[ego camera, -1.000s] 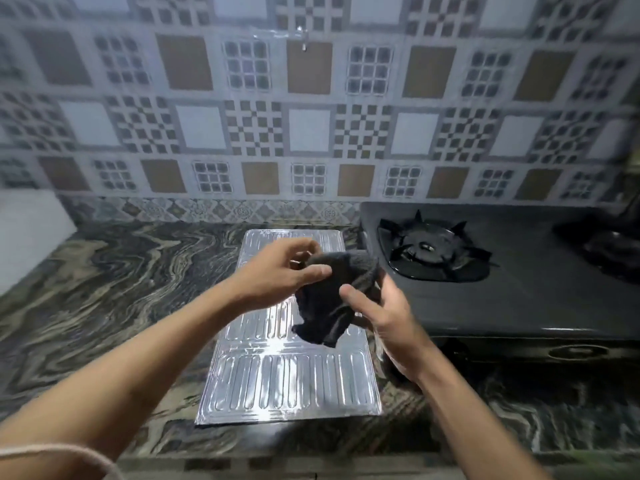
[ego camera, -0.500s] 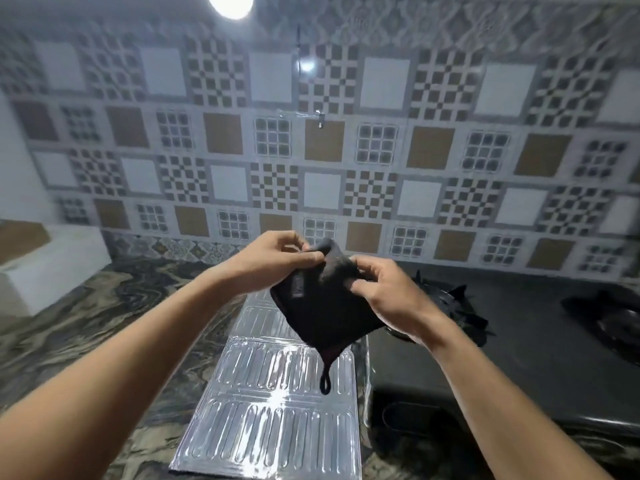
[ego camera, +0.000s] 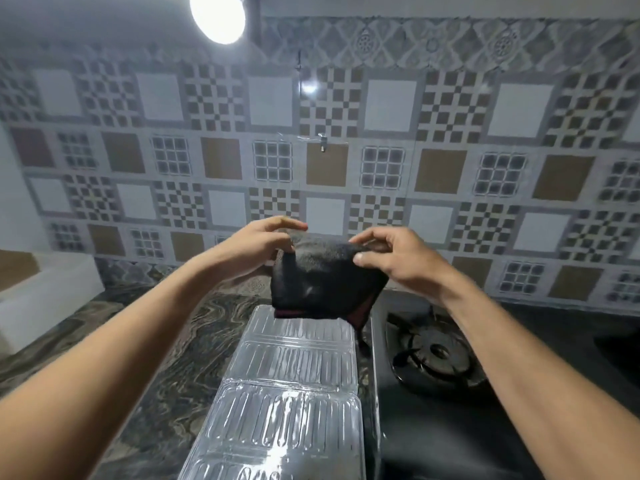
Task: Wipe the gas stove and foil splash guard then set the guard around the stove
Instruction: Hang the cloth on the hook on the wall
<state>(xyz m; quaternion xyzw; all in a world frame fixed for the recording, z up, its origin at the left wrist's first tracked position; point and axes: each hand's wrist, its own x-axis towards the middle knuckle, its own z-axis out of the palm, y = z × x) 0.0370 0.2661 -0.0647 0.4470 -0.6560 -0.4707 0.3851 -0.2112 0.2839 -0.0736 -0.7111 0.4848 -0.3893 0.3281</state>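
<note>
The shiny foil splash guard lay flat on the swirly dark desk, closest to the person. Its ribbed panels were silver and caught the light. Just to its right sat the black gas stove, with one round burner near the guard's far end. Nothing sat on the burner. Above the guard's far end, both hands held up a dark grey cloth, folded over, with a dark red edge at the bottom. The left hand had a pinching grip on its top left corner, and the right hand pinched the top right. Behind them stood a tiled wall with brown and white squares, and a bright lamp shone up high.
</note>
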